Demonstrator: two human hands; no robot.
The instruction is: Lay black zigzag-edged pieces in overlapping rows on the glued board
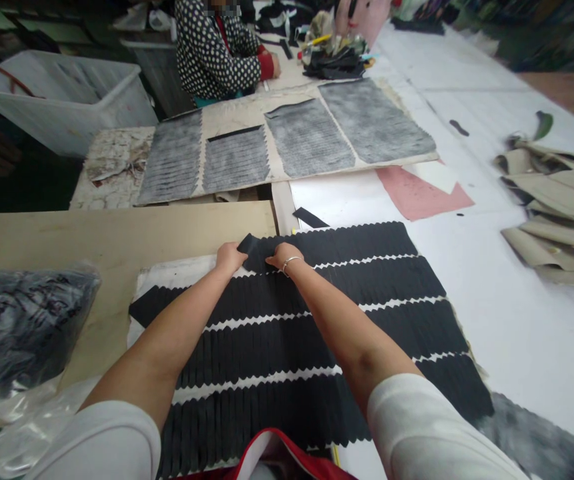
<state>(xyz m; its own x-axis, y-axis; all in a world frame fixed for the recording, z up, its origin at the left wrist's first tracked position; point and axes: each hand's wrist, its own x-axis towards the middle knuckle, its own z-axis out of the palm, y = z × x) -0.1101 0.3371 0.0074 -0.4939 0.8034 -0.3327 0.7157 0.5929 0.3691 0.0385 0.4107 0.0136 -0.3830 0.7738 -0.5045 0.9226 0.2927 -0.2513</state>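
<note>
Several rows of thin black strips [407,327] overlap side by side on a pale sheet [187,272] in front of me. In the far row, my left hand [231,257] is closed around the edge of a black strip [251,248] whose top end tilts up off the row. Just to the right, my right hand [285,256], with a bracelet at the wrist, has its fingers drawn together against the strips of the same row. Its fingertips are partly hidden. One loose black strip [311,217] lies behind the far row.
A board with grey, dusty-looking panels [311,137] lies beyond. A bagged dark bundle [27,327] is at left, beige pieces [561,213] at right. Pink paper [421,193] lies behind. A person in a dotted sleeve [217,60] is across, near a white bin [67,100].
</note>
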